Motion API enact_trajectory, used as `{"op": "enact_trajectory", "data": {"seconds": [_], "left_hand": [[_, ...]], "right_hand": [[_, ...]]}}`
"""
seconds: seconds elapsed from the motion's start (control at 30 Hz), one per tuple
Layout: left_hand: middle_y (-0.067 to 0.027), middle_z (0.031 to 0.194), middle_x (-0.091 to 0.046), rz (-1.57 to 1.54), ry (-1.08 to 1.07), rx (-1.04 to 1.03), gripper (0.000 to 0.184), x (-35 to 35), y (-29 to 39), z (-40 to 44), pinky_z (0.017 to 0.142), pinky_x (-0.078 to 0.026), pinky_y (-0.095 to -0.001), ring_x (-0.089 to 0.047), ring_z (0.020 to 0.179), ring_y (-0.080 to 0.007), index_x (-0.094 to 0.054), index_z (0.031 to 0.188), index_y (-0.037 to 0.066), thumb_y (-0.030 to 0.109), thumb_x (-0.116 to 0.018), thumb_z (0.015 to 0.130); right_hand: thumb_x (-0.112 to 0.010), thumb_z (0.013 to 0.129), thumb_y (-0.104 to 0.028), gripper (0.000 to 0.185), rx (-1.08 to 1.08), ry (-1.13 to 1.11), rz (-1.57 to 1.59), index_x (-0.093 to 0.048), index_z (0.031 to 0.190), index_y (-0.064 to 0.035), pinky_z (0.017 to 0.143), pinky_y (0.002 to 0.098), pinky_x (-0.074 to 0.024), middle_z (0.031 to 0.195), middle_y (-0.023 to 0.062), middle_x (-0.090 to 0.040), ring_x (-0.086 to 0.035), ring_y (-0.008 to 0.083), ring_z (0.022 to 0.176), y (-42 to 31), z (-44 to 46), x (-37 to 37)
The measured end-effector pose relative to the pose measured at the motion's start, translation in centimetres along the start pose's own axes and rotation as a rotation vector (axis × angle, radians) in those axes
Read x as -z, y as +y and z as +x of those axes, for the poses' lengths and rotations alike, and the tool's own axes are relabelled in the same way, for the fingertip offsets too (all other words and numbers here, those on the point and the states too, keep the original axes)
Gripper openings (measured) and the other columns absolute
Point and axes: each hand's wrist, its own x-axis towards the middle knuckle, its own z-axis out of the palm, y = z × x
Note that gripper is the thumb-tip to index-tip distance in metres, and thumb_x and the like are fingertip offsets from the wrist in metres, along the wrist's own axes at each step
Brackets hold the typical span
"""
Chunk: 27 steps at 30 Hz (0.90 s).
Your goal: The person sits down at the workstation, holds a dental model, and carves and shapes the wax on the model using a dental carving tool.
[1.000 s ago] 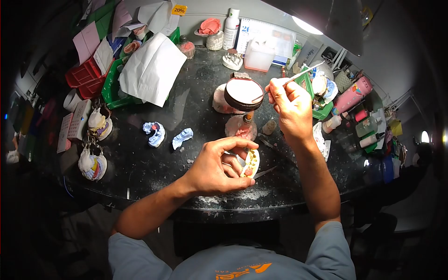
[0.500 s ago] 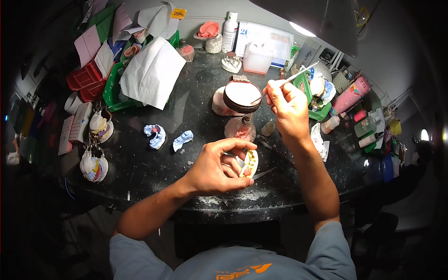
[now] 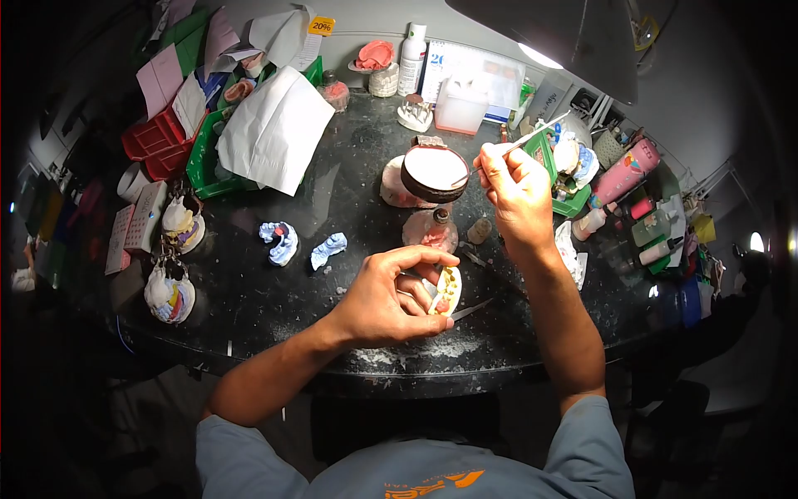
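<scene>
Tooth model (image 3: pixel 450 289), one piece, is held by the curled left hand (image 3: pixel 391 301); the right hand (image 3: pixel 519 198), fingers bent, pinches one thin tool (image 3: pixel 540 130); two blue moulds (image 3: pixel 329 249) lie left.

Your pale dental model (image 3: pixel 449 289), a curved piece with yellowish spots and a pink patch at the end nearest you, sits between thumb and fingers of your left grip (image 3: pixel 385 301). Your slim tool (image 3: pixel 539 131) slants through your right grip (image 3: pixel 519 195), pale end upward, thin dark tip at the white-faced round dish (image 3: pixel 434 170); contact is unclear.
</scene>
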Motion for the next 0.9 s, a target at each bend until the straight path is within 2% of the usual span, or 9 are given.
{"op": "enact_trajectory", "data": {"seconds": [0.3, 0.47, 0.57, 0.9], "left_hand": [[-0.0081, 0.108, -0.056, -0.01, 0.01, -0.007, 0.065, 0.01, -0.01, -0.03, 0.07, -0.056, -0.0142, -0.066, 0.081, -0.0048, -0.058, 0.134, -0.005, -0.008, -0.085, 0.074], [-0.0076, 0.108, -0.055, 0.003, 0.015, -0.008, 0.066, 0.01, -0.05, 0.0, 0.071, -0.057, -0.0146, -0.066, 0.082, -0.005, -0.058, 0.135, -0.004, -0.007, -0.086, 0.075], [-0.0077, 0.108, -0.055, 0.003, 0.014, -0.011, 0.066, -0.03, -0.14, -0.06, 0.071, -0.057, -0.0147, -0.067, 0.083, -0.0055, -0.058, 0.135, -0.005, -0.007, -0.085, 0.076], [-0.0085, 0.107, -0.055, 0.027, 0.007, -0.026, 0.066, 0.09, -0.2, 0.01, 0.071, -0.057, -0.015, -0.067, 0.083, -0.006, -0.057, 0.135, -0.005, -0.007, -0.086, 0.076]], "right_hand": [[-0.064, 0.103, -0.019, 0.021, 0.012, -0.02, 0.038, -0.07, 0.091, -0.0021, 0.062, 0.0225, -0.0377, 0.076, -0.004, -0.058, -0.047, 0.0047, 0.068, 0.38, -0.11, -0.11], [-0.066, 0.103, -0.023, 0.019, -0.047, -0.012, 0.102, -0.071, 0.096, -0.0057, 0.054, 0.0174, -0.0323, 0.077, -0.0044, -0.06, -0.046, 0.001, 0.064, 0.21, -0.25, 0.27], [-0.066, 0.103, -0.023, 0.019, -0.045, -0.02, 0.094, -0.071, 0.096, -0.0056, 0.054, 0.0173, -0.032, 0.077, -0.0046, -0.06, -0.046, 0.0009, 0.063, 0.15, -0.31, 0.53], [-0.067, 0.102, -0.02, 0.02, 0.012, 0.048, -0.061, -0.07, 0.091, -0.0034, 0.064, 0.0221, -0.0407, 0.077, -0.0028, -0.061, -0.052, 0.0052, 0.069, 0.0, 0.09, 0.02]]}}
